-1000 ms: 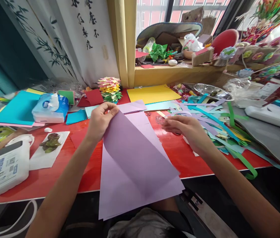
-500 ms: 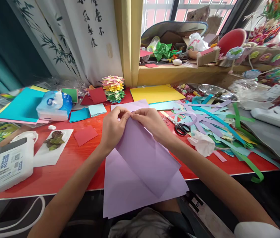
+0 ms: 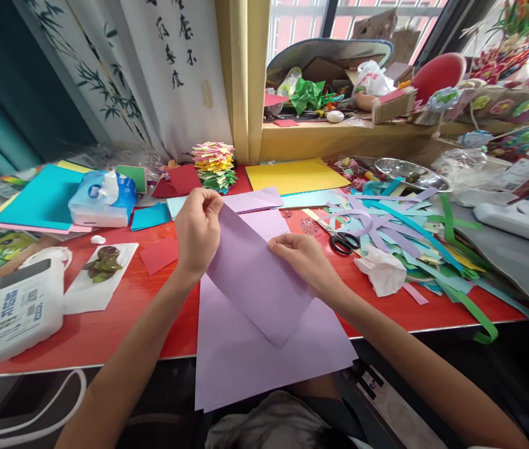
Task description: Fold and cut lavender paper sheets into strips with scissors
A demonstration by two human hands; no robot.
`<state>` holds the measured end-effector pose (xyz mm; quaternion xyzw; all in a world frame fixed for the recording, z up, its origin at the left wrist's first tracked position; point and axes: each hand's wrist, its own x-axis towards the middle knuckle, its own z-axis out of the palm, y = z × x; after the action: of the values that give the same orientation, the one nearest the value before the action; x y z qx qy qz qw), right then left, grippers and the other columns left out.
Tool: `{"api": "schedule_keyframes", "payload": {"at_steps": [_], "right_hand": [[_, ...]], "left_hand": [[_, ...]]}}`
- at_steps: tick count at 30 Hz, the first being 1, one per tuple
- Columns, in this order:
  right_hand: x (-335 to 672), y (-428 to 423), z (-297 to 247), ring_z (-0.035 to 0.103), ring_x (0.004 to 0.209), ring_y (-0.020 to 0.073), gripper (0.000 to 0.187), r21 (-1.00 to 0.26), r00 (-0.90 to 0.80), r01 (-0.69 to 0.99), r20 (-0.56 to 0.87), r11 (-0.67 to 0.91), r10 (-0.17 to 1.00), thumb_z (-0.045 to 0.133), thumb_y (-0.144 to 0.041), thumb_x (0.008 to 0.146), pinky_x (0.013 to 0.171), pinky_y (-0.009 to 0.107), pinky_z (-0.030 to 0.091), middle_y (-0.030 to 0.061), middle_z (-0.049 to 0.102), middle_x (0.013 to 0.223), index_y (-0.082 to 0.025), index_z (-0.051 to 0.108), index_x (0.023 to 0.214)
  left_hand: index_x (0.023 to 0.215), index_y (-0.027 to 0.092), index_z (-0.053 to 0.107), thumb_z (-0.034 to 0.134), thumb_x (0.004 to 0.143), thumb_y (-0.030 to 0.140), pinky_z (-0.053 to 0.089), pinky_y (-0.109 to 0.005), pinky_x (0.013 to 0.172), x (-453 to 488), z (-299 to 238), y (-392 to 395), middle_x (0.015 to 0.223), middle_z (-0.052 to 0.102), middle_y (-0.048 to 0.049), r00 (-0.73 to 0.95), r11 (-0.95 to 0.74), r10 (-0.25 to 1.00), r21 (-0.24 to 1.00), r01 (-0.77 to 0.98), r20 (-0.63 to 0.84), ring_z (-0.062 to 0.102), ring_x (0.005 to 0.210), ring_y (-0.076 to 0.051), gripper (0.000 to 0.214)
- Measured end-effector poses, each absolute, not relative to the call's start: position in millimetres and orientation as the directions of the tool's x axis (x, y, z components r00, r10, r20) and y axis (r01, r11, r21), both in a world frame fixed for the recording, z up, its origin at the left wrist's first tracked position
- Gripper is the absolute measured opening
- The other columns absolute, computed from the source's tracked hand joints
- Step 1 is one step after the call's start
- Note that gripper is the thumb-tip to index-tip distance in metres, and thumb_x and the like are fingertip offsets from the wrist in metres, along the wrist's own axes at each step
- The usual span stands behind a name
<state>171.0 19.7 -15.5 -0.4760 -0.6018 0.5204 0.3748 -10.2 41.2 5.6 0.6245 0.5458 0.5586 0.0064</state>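
A piece of purple paper (image 3: 257, 280) hangs tilted between my two hands. My left hand (image 3: 199, 234) pinches its upper left corner, with the fingers curled in. Along its upper right edge, my right hand (image 3: 304, 259) grips it between thumb and fingers. Beneath it, larger purple sheets (image 3: 241, 368) lie on the red table and stick out past the front edge. Just beyond my hands rests a folded purple strip (image 3: 255, 199). Black-handled scissors (image 3: 343, 242) lie to the right of my right hand.
Paper strips (image 3: 395, 231) and a crumpled tissue (image 3: 380, 271) are heaped at the right. A layered paper model (image 3: 215, 165) and yellow paper (image 3: 295, 176) stand at the back. On the left are a tissue pack (image 3: 103, 202), a red square (image 3: 158, 255) and a white device (image 3: 24, 312).
My hands have moved apart, the left one leftward and the right one rightward and down. The purple paper has shifted left, and its upper edge now stretches between them.
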Motion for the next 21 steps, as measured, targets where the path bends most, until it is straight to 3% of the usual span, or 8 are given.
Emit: {"api": "schedule_keyframes", "payload": {"at_steps": [5, 12, 21], "right_hand": [[197.0, 3.8, -32.8, 0.054, 0.062, 0.0123, 0.021, -0.978, -0.235, 0.206, -0.084, -0.035, 0.968, 0.053, -0.035, 0.078, 0.052, 0.022, 0.038, 0.0002, 0.06, 0.07, -0.017, 0.062, 0.074], [233.9, -22.6, -39.8, 0.062, 0.073, 0.0152, 0.023, -0.975, -0.205, 0.085, -0.219, -0.205, 0.954, 0.061, -0.039, 0.076, 0.075, 0.029, 0.05, 0.003, 0.064, 0.075, -0.016, 0.062, 0.073], [273.0, -30.4, -40.9, 0.067, 0.075, 0.02, 0.019, -0.952, -0.137, 0.129, -0.296, -0.279, 0.946, 0.062, -0.038, 0.074, 0.076, 0.033, 0.053, 0.0068, 0.069, 0.078, -0.019, 0.064, 0.07]], "left_hand": [[0.079, 0.02, 0.053, 0.049, 0.084, 0.024, 0.038, -0.027, 0.071, -17.1, 6.7, 45.1, 0.078, 0.056, -0.0003, -0.23, -0.422, 0.679, 0.627, 0.655, 0.697, 0.051, 0.075, -0.015, 0.007], [0.079, 0.02, 0.053, 0.048, 0.084, 0.025, 0.038, -0.026, 0.068, -15.3, 6.4, 46.1, 0.079, 0.058, 0.0, -0.242, -0.394, 0.673, 0.616, 0.682, 0.698, 0.052, 0.074, -0.014, 0.009], [0.08, 0.019, 0.057, 0.048, 0.084, 0.028, 0.039, -0.027, 0.073, -43.3, 11.4, 58.5, 0.081, 0.058, 0.0009, -0.33, -0.37, 0.662, 0.677, 0.636, 0.673, 0.053, 0.08, -0.013, 0.013]]}}
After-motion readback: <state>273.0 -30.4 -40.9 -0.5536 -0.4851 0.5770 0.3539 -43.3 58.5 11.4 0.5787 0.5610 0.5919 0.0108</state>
